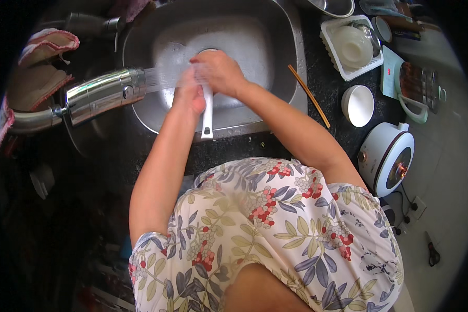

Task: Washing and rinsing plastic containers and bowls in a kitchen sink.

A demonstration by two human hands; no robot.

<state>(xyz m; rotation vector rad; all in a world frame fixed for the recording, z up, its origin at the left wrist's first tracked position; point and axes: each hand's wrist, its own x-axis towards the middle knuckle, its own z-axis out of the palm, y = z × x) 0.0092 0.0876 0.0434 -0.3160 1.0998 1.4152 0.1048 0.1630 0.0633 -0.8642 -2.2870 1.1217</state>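
Water sprays sideways in the picture from a chrome faucet [106, 93] onto both my hands over a stainless steel sink [257, 113]. My left hand [189, 89] is closed around a utensil with a white handle [207, 115], whose slotted end points towards me. Close beside it, my right hand [220, 72] is bent over the utensil's far part, fingers curled. A pale rounded edge shows just past my right fingers; the rest of that end is hidden. Spray and motion blur the fingers.
Right of the sink lie wooden chopsticks [309, 96], a white bowl [358, 106], a white plastic tray [332, 58] holding a bowl [353, 46], a glass pitcher [417, 85] and a white electric cooker [386, 160]. Scissors [433, 249] lie farther right. Pink-edged cloths [43, 85] hang by the faucet.
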